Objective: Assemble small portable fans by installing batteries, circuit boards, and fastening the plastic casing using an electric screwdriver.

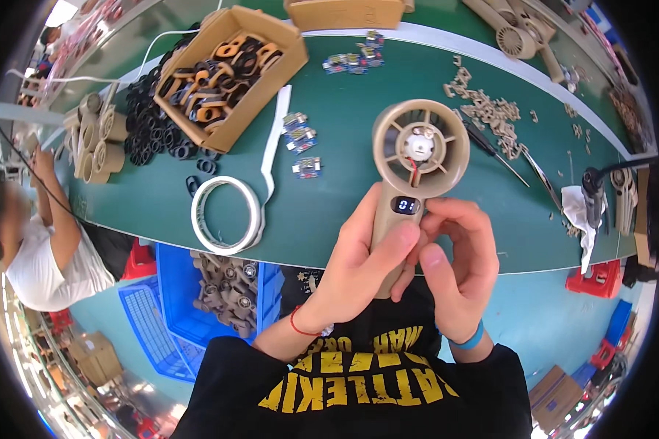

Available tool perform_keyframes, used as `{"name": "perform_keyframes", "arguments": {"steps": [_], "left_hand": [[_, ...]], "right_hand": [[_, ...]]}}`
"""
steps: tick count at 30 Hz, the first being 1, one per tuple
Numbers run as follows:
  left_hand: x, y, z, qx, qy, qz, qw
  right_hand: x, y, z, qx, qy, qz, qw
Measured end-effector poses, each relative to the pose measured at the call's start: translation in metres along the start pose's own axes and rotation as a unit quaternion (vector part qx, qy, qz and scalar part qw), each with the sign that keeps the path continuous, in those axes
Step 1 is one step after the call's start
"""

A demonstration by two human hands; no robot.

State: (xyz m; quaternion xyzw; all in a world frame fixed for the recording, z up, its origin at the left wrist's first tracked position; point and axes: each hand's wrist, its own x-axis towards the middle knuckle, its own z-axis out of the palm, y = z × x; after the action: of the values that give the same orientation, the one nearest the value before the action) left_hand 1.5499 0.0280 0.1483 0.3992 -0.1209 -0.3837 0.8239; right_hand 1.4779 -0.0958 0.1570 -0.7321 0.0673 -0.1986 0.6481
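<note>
Handheld fan (397,194), right of the tape roll (255,219): the left hand (357,265) wraps its fingers around the handle (385,214); the right hand (464,256) bends its fingers beside the handle, whether gripping cannot be told. The green counter (329,212) bears the tape roll, a carton (263,91) beyond it, a blue crate (271,293) nearer than it, another person (58,267) left of it. The handheld fan's long axis runs away from the wearer, head (458,157) outermost, leaning slightly right

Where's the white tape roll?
Head view: the white tape roll lies left of the left hand, near the front edge of the green table.
</note>
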Motion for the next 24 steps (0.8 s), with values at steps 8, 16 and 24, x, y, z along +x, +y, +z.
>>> {"name": "perform_keyframes", "arguments": {"steps": [8, 16, 24], "left_hand": [[0.0, 0.003, -0.016, 0.028, 0.042, 0.018, 0.999], [0.011, 0.0, -0.019, 0.045, 0.054, -0.017, 0.997], [0.014, -0.005, -0.023, -0.018, 0.056, 0.005, 0.998]], "right_hand": [[0.009, 0.009, 0.02, -0.017, -0.012, -0.018, 1.0], [0.009, 0.02, 0.015, -0.033, 0.001, -0.013, 0.999], [0.011, 0.035, 0.022, 0.027, 0.028, 0.015, 0.999]]}}
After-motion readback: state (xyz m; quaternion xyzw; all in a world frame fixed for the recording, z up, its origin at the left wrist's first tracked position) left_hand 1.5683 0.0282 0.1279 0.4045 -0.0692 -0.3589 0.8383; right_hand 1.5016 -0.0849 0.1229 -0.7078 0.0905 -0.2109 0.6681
